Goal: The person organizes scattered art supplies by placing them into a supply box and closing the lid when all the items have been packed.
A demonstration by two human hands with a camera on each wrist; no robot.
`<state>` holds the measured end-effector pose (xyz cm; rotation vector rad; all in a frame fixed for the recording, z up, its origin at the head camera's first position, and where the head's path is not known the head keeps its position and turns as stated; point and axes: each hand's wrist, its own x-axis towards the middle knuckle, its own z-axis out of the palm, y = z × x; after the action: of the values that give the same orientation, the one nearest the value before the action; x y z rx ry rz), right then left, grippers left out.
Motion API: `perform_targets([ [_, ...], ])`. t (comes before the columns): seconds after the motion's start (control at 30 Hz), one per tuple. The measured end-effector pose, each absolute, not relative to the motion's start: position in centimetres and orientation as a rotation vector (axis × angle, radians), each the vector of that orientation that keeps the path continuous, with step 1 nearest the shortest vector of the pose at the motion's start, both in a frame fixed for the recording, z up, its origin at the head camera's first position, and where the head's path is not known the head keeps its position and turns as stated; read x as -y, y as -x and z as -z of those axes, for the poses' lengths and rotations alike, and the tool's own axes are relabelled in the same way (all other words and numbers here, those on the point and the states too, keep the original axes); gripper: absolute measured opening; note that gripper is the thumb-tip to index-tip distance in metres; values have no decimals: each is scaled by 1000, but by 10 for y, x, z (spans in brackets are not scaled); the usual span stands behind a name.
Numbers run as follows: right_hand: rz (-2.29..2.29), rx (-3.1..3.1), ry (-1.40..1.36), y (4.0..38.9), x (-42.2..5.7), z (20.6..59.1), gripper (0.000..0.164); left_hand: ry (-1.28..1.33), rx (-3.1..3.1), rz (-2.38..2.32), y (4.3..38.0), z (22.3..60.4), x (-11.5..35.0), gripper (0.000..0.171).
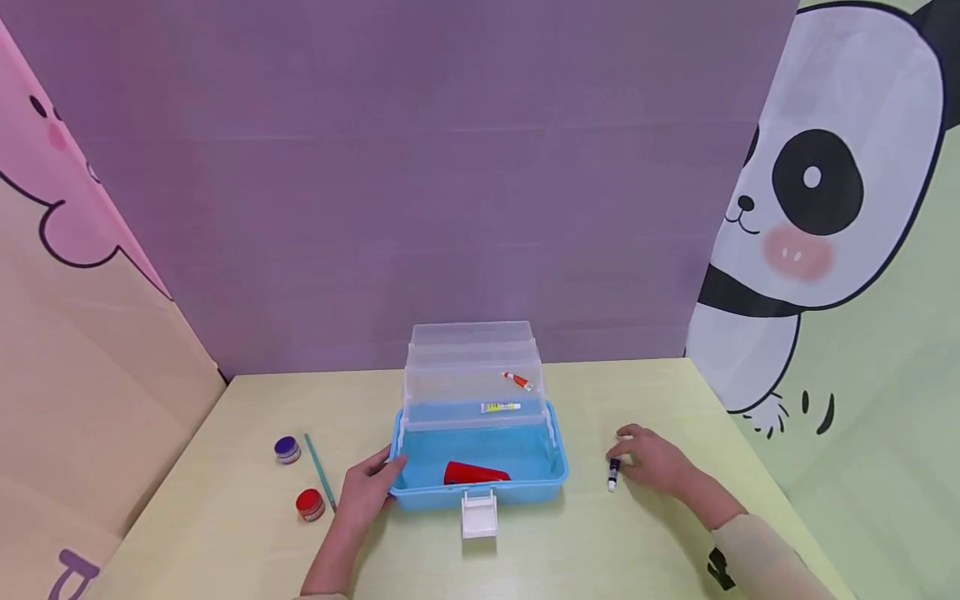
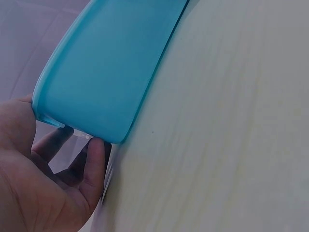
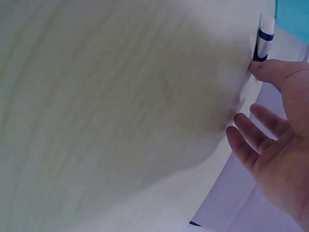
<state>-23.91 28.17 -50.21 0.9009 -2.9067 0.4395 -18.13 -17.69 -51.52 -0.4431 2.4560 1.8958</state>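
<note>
A light-blue plastic box [image 1: 480,497] stands on the table with its clear lid [image 1: 472,358] raised and its white latch [image 1: 480,517] hanging down in front. My left hand [image 1: 365,487] grips the box's left end, the thumb over the rim and fingers outside and below. A red tapered object [image 1: 474,474] lies inside. To the right of the box, my right hand [image 1: 656,460] pinches the dark end of a small blue-and-white paint tube [image 1: 613,477]; in the right wrist view the thumb touches the tube [image 3: 264,38] and the index finger is hidden.
An orange tube [image 1: 517,382] and a yellow tube [image 1: 500,407] show at the lid; whether on or behind it, I cannot tell. Left of the box are a purple-lidded jar [image 1: 287,450], a red-lidded jar [image 1: 310,504] and a thin teal stick [image 1: 321,472]. A purple wall panel [image 1: 450,208] backs the table.
</note>
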Motion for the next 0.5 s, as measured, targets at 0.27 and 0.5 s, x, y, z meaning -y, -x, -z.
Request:
perform_targets([
  [0.27,-424,2893,-890,241,-282,506,11,452,-2457,-1900,181,516,177,66],
  [0.5,-455,2891,-890,239,-282,505,6,432,-2464,-1936,183,518,177,64],
])
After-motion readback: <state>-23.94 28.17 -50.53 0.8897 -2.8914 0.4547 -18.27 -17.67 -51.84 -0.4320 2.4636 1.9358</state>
